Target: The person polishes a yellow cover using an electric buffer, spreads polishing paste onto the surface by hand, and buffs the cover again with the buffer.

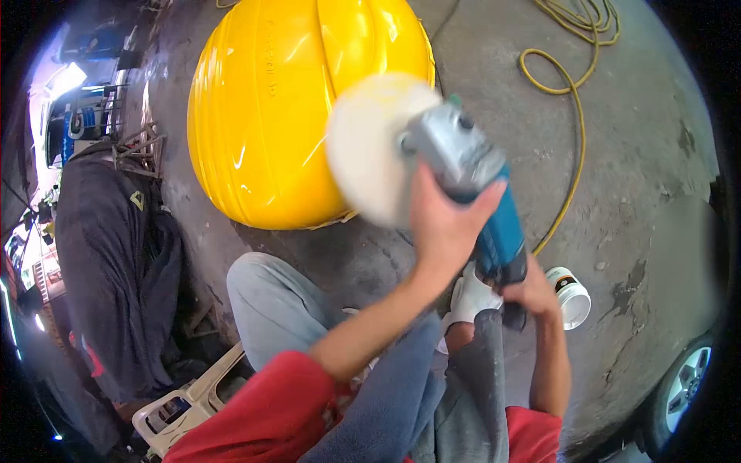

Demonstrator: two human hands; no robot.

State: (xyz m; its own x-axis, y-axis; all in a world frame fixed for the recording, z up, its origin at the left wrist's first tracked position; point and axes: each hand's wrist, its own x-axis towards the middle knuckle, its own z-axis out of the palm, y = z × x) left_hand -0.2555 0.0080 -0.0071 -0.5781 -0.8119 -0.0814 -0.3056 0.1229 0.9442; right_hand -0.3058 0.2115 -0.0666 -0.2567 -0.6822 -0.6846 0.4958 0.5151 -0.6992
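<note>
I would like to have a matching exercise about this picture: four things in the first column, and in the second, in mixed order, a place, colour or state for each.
Things:
1. power tool
2. tub
3. wheel
4. draped cloth

Descriptions:
A. at the lower right edge
B. dark, on the left side
C. gripped by left hand and right hand
D. white, on the floor

Pairs: 1-C, 2-D, 3-A, 4-B

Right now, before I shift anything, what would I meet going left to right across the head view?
Dark cloth → yellow shell → blue tool body → white tub → car wheel.
</note>
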